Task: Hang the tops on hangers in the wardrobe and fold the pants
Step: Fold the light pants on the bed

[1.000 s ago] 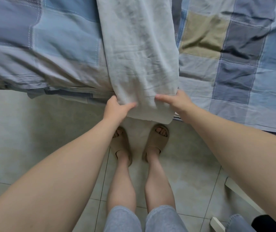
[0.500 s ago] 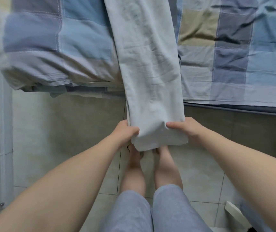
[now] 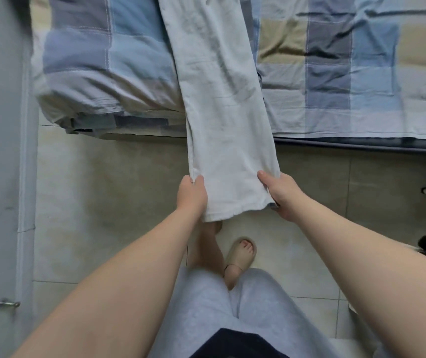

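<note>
Grip first: the left hand (image 3: 191,195) pinches the left edge of the pale grey-white thin woven pants (image 3: 222,99) just above the hem (image 3: 235,211), thumb on top and the other fingers hidden under the cloth. The right hand (image 3: 280,192) pinches the opposite edge the same way, thumb on top. Both grips are closed on fabric, neither spread. The held leg end hangs in the air above the beige tiled floor (image 3: 103,202), stretched as a flat band between the two hands. The rest of the pants runs up over the edge of the bed (image 3: 361,146) and lies on the blue, grey and beige patchwork quilt (image 3: 335,73); the waistband is out of frame at the top. Handling, judged: light, thin and wholly limp, so it sags wherever it is unsupported. The fine creases suggest it takes a fold readily. The surface looks matte, not slippery, so a thumb-and-finger pinch should suffice. Nothing is fragile. Best holds are the two hem corners, to keep that edge straight, then the matching points at the waistband when bringing the ends together. Risks: the free hem brushing the floor, or the layers slipping out of register. I cannot tell how many layers each pinch catches.
</note>
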Available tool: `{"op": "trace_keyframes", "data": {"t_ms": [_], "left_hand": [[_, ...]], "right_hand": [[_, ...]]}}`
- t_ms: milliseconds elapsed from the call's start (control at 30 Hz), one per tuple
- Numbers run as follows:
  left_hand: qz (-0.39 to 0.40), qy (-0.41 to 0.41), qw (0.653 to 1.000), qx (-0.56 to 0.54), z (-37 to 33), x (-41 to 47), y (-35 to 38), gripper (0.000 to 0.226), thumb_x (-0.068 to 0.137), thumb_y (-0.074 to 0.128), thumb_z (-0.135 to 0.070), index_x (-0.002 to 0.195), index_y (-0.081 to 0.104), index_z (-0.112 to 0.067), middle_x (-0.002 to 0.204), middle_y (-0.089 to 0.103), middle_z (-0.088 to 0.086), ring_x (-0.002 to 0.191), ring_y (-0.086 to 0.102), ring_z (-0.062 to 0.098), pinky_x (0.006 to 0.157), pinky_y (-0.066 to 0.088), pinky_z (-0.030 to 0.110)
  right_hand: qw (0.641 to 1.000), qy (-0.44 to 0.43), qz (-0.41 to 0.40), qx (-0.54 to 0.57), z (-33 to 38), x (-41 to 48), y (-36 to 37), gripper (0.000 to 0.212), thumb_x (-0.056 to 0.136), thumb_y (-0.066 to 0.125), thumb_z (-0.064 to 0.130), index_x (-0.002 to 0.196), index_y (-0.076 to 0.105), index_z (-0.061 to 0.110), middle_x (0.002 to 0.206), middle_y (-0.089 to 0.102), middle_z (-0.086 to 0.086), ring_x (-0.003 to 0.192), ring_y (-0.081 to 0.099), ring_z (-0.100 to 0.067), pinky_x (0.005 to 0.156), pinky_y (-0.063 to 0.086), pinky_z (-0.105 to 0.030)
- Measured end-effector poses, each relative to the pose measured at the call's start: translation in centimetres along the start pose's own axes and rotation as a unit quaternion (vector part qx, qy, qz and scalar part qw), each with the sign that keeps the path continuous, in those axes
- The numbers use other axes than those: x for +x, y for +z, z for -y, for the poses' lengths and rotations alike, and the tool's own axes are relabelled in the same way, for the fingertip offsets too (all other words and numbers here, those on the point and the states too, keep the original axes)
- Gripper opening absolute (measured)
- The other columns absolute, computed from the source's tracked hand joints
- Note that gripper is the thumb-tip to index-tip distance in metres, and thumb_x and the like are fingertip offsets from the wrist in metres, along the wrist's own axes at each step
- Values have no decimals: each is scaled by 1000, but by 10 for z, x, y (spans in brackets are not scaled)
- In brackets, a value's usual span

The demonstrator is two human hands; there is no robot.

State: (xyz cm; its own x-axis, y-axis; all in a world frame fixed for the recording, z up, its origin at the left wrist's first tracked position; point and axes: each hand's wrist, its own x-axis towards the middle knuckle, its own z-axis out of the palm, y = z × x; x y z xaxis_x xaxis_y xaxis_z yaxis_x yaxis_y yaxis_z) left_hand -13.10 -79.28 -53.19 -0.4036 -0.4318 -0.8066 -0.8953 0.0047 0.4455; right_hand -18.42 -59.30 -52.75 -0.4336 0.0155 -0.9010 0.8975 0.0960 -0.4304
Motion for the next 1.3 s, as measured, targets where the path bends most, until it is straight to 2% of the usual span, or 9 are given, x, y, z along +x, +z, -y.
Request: {"op": "trace_keyframes", "data": {"t_ms": [133, 267, 367, 500, 767, 900, 1067, 1200, 1300], "left_hand": [[-16, 22, 1000, 14, 5, -30, -12, 36, 105, 38, -32, 112, 54, 0, 105, 57, 10, 95, 53, 29, 84, 41, 37], [-13, 20, 999, 28, 16, -82, -27, 47, 107, 36, -35, 135, 52, -1, 135, 56, 14, 123, 53, 34, 109, 42, 44], [-5, 2, 1000, 18, 35, -133, -35, 50, 107, 36, -35, 140, 50, 0, 142, 54, 16, 130, 51, 35, 112, 40, 45], [5, -45, 998, -40, 61, -201, -43, 46, 106, 34, -37, 129, 57, -4, 126, 60, 11, 122, 56, 35, 108, 44, 43], [48, -166, 967, -189, 73, -268, -61, 49, 106, 42, -45, 137, 55, -10, 126, 68, 9, 113, 66, 34, 103, 51, 51], [47, -146, 968, -200, 42, -267, -73, 41, 105, 47, -40, 131, 60, -10, 116, 73, 8, 104, 71, 32, 97, 55, 52], [33, -103, 970, -217, -21, -247, -81, 34, 100, 54, -41, 119, 66, -16, 109, 75, 5, 102, 72, 31, 98, 55, 50], [28, -54, 971, -232, -83, -210, -88, 24, 95, 60, -38, 99, 68, -16, 90, 78, 4, 83, 74, 28, 79, 62, 42], [21, -24, 970, -241, -134, -173, -98, 28, 92, 66, -38, 105, 67, -13, 105, 74, 7, 93, 71, 30, 89, 59, 45]], "right_hand": [[1000, 3, 27, 14, 3, -37, -1, 15, 99, 61, 31, 113, 64, 24, 104, 73, -1, 85, 71, -22, 62, 57, -31], [999, 19, 41, 8, -13, -87, -11, 14, 99, 62, 33, 110, 63, 25, 99, 72, 2, 80, 68, -20, 63, 51, -29], [998, 45, 40, 3, -35, -132, -26, 8, 99, 61, 34, 102, 63, 27, 92, 71, 6, 78, 66, -16, 57, 47, -28], [995, 85, 43, 35, -69, -186, -43, 12, 97, 62, 32, 104, 65, 24, 72, 74, 7, 61, 62, -14, 52, 39, -23], [989, 105, 49, 96, -91, -245, -55, 21, 95, 64, 26, 111, 66, 12, 89, 78, -2, 86, 66, -24, 67, 44, -33], [991, 81, 61, 87, -62, -251, -53, 19, 97, 63, 27, 110, 67, 14, 85, 78, -1, 63, 68, -18, 45, 41, -24], [994, 22, 57, 88, 5, -239, -43, 19, 97, 63, 27, 111, 66, 15, 85, 78, 1, 71, 72, -18, 75, 46, -31], [993, -14, 52, 109, 73, -218, -27, 17, 98, 61, 23, 108, 66, 11, 84, 78, -4, 67, 73, -22, 55, 52, -27], [993, -37, 36, 110, 132, -196, -9, 16, 98, 61, 20, 106, 67, 8, 91, 78, -9, 71, 74, -24, 57, 59, -33]]}}
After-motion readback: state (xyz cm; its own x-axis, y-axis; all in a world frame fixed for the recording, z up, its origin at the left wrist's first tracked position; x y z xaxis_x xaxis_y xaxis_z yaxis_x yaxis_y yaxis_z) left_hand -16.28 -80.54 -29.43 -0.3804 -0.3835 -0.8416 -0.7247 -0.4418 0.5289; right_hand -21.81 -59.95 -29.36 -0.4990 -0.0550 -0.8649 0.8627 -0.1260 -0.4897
